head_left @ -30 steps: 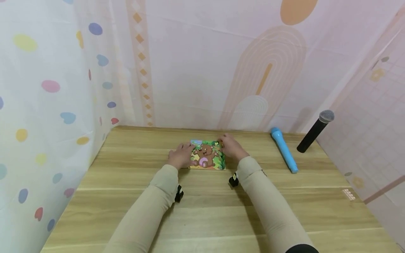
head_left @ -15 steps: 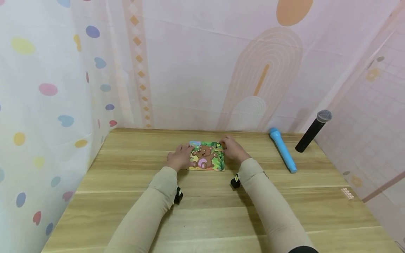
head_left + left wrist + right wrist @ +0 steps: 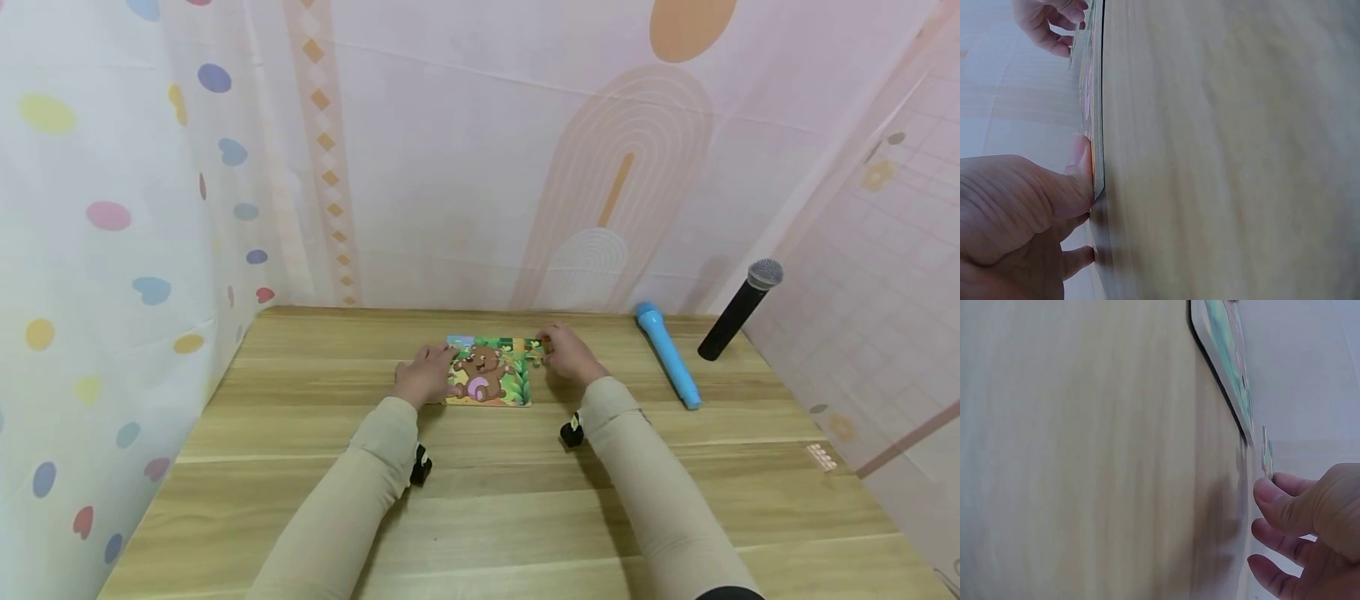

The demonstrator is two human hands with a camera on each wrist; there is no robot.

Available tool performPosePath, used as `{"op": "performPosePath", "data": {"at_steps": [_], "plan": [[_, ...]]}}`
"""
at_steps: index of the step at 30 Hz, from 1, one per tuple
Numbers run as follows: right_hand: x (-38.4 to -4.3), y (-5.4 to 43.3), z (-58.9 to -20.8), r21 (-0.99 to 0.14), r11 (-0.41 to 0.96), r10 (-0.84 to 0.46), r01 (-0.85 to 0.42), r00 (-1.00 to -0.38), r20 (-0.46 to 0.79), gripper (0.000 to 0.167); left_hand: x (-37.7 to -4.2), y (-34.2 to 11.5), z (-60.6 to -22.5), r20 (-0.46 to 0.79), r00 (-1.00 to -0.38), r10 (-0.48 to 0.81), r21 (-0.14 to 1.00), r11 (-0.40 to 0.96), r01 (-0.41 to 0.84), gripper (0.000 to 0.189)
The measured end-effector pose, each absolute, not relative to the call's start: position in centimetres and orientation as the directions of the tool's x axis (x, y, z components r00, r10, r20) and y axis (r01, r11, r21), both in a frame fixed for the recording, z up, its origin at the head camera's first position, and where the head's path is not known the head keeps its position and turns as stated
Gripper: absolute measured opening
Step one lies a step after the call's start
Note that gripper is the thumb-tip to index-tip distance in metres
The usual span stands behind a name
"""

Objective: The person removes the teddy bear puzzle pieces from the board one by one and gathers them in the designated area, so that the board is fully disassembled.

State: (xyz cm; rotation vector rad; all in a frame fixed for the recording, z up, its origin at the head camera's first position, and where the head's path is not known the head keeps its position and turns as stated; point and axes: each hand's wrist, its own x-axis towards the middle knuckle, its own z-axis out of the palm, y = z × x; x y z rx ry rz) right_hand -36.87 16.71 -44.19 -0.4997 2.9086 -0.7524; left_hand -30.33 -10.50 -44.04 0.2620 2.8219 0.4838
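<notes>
The bear puzzle (image 3: 483,377) lies flat on the wooden table (image 3: 480,517), at the centre of the head view. The left hand (image 3: 426,375) lies over its left side, fingers extended and thumb on the edge, not clenched; this contact seems meant to keep the board from sliding. The right hand (image 3: 570,354) pinches a small puzzle piece (image 3: 535,353) between thumb and finger at the puzzle's upper right corner; the tip grip presumably suits so thin a piece and leaves its far end exposed. In the right wrist view the piece appears raised off the table; whether it touches the corner cannot be told. A blue microphone (image 3: 669,358) lies at right of centre, with a black microphone (image 3: 738,312) standing to its right. Compared with half a second ago, the right hand sits further right, and more of the piece shows; the left hand's contact is unchanged.
</notes>
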Motion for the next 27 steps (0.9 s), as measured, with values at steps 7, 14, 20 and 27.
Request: {"op": "performPosePath", "data": {"at_steps": [7,14,20,27], "plan": [[-37.1,18.7,-43.5,-0.443,0.85,-0.322,-0.287,-0.947,-0.006,0.045,-30.3,-10.6,-44.1,-0.228,-0.95,0.213,0.355,0.927,0.123,0.079],[-37.1,21.1,-43.1,-0.417,0.869,-0.304,-0.267,-0.953,-0.022,0.043,-30.2,-10.7,-44.0,-0.228,-0.947,0.227,0.345,0.928,0.139,0.079],[-37.2,23.4,-43.3,-0.413,0.88,-0.277,-0.235,-0.96,-0.042,0.044,-30.2,-10.7,-44.1,-0.221,-0.948,0.229,0.349,0.926,0.142,0.08],[-37.1,25.9,-42.9,-0.441,0.874,-0.254,-0.206,-0.966,-0.052,0.047,-30.1,-10.8,-44.1,-0.217,-0.949,0.227,0.344,0.928,0.143,0.079]]}}
